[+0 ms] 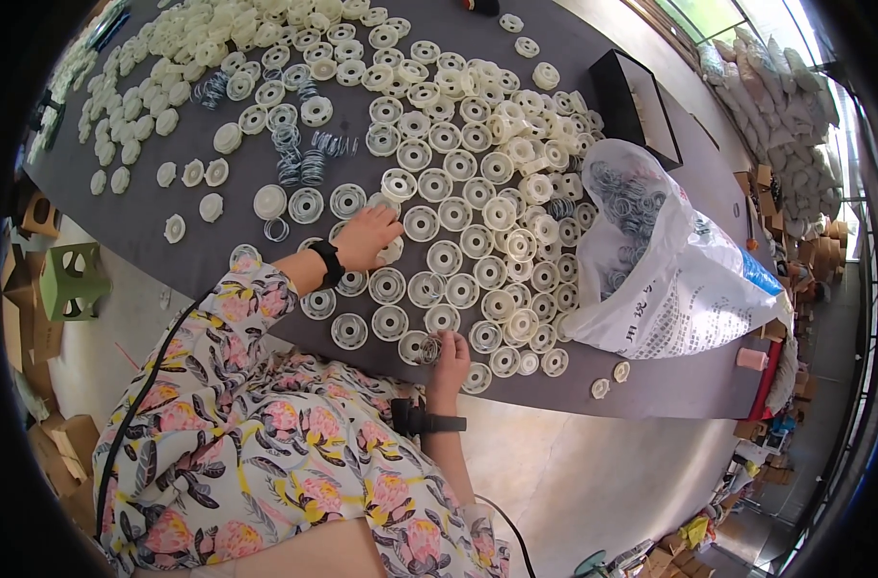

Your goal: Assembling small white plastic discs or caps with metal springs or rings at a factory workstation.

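My left hand [367, 238] is curled over the rows of round white plastic parts, its fingers closed on a white plastic cap [391, 252] that they partly cover. My right hand [449, 364] is near the table's front edge, with thumb and fingers pinched on a small metal coil spring [429, 350]. That spring is over a ring-shaped white wheel [412, 347] in the nearest row. Several similar wheels [389, 323] lie flat between and around the hands, each with a dark centre hole.
A white plastic bag [675, 308] of metal springs [632, 207] lies open at the right. Behind it stands a black box [641, 106]. Loose springs [287, 144] lie left of the wheels. White parts [203, 34] heap at the back of the grey table [237, 250]. A green stool [73, 279] stands left.
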A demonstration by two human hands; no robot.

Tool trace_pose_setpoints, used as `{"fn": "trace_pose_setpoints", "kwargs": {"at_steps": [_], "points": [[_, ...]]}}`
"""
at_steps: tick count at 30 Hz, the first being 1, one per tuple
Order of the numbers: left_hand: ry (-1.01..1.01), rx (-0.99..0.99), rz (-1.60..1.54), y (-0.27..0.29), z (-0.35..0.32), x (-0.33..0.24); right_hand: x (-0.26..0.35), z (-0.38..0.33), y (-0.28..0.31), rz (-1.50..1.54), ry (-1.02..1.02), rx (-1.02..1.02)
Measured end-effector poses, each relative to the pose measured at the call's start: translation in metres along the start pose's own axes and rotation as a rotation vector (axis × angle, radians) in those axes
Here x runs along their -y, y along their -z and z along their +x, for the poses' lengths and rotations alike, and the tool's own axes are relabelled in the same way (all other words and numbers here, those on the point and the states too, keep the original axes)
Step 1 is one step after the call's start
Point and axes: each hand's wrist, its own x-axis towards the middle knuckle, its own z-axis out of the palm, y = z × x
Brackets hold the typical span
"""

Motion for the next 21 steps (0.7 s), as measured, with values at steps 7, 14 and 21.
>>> {"fn": "trace_pose_setpoints", "kwargs": {"at_steps": [7, 14, 21], "points": [[0.006, -0.052, 0.026, -0.008, -0.015, -0.004, 0.001, 0.002, -0.004, 0.027, -0.041, 0.007], [-0.054, -0.008, -0.424, 0.011, -0.023, -0.037, 0.013, -0.002, -0.019, 0.308, -0.131, 0.194], [-0.112, 0.187, -0.942, 0.015, -0.034, -0.080, 0.028, -0.005, -0.032, 0.127, -0.135, 0.173]]}}
